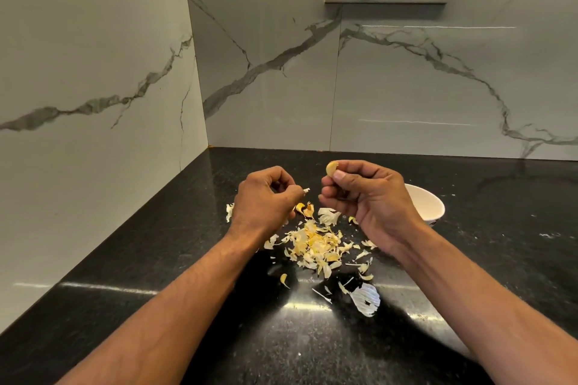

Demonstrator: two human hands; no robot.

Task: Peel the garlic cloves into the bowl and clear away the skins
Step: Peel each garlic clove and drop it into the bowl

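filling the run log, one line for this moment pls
left hand: pinches skin scrap | right hand: holds garlic clove | skins: on counter

A black speckled bench (175, 259) is carrying a heap of garlic skins (316, 244) at its middle. A white bowl (428, 206) is sitting to the right of the heap, well apart. A larger white papery skin (366, 300) is lying nearer than the heap, amid scattered flakes.

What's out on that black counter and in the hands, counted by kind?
Garlic clove, held in the right hand: 1
White bowl: 1
Pile of skins: 1
Skin scrap pinched by the left hand: 1
Total: 4
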